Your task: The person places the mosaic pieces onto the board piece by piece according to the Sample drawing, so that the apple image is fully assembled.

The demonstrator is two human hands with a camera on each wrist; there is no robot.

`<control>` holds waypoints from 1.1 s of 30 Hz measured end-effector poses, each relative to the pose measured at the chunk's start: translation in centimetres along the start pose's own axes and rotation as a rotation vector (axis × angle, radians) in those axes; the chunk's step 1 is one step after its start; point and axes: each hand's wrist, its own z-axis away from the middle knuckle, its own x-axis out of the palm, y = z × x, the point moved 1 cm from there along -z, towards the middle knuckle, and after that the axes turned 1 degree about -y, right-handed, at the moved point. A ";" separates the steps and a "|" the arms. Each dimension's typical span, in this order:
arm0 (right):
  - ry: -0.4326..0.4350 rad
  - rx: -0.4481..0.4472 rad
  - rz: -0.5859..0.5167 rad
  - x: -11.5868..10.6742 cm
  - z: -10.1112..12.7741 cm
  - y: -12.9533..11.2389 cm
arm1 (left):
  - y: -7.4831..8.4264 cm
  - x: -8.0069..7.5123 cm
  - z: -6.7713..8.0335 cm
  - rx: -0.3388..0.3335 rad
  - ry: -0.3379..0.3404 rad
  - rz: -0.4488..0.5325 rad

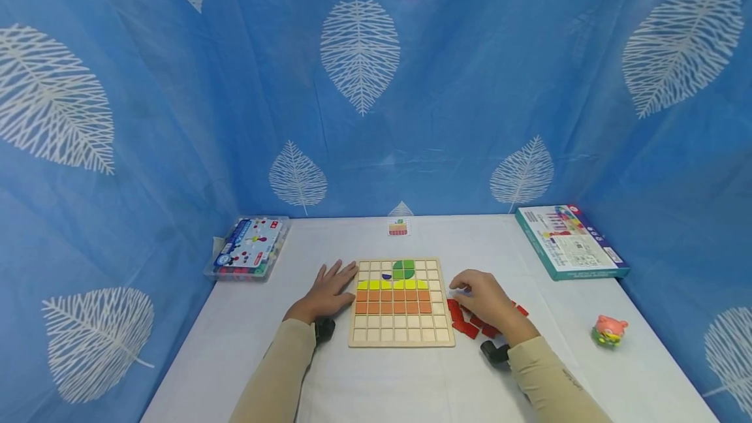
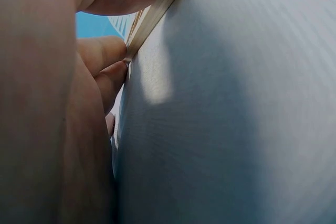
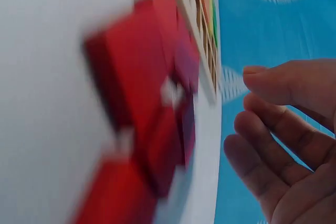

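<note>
No print can be read — the lid of the teal box (image 1: 570, 241), the clear case (image 1: 249, 248) and the small card (image 1: 398, 227) all carry printing too small to make out.

Board (image 1: 402, 331) between hands; tiles (image 1: 464, 326) right of it

— What sort of place is this?
— A makeshift recording booth: blue leaf-print curtains (image 1: 364, 83) wall in a white table (image 1: 411, 384).
— Anything else?
— Only toys: a puzzle board (image 1: 401, 302), game boxes (image 1: 568, 241).
</note>
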 end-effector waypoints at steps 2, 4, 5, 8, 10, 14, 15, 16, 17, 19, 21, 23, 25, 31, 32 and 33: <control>0.005 0.040 0.005 -0.8 0.1 0.8 | 0.0 0.0 0.1 0.000 -0.001 -0.003; 0.009 0.057 0.019 -1.3 0.2 1.5 | 0.0 -0.1 0.1 0.005 -0.002 -0.006; 0.008 0.061 0.020 -1.4 0.3 1.9 | 0.0 -0.1 0.1 0.007 -0.001 -0.004; -0.001 0.065 0.011 -1.6 0.4 2.5 | 0.1 -0.2 0.1 0.013 0.002 0.003; -0.020 0.065 0.006 -1.4 0.5 2.7 | 0.1 -0.2 0.1 0.013 0.004 0.007; -0.077 0.054 0.014 -0.7 0.4 2.4 | 0.2 -0.3 0.1 0.014 0.001 0.006; -0.092 0.047 0.018 -0.4 0.3 2.2 | 0.1 -0.3 0.1 0.014 0.000 0.005; -0.106 0.031 0.023 -0.2 0.2 2.1 | 0.1 -0.3 0.1 0.014 -0.002 0.004; -0.117 0.013 0.030 0.0 0.1 2.1 | 0.1 -0.2 0.1 0.014 -0.004 0.005; -0.135 -0.017 0.041 0.4 -0.1 2.0 | 0.1 -0.1 0.0 0.011 -0.009 0.001; -0.148 -0.060 0.059 0.6 -0.3 1.9 | 0.0 0.0 0.0 0.007 -0.012 -0.002; -0.158 -0.086 0.077 0.7 -0.4 2.0 | -0.1 0.1 -0.1 0.003 -0.012 -0.002; -0.168 -0.095 0.085 0.6 -0.4 1.9 | -0.1 0.2 -0.1 -0.004 -0.018 -0.008; -0.208 -0.070 0.091 0.3 -0.4 1.7 | -0.1 0.1 -0.1 -0.003 -0.009 -0.001; -0.211 -0.067 0.093 0.4 -0.4 1.7 | -0.1 0.0 -0.1 -0.002 -0.009 -0.001; -0.210 -0.071 0.097 0.4 -0.4 1.6 | -0.1 0.0 -0.1 0.000 -0.009 0.000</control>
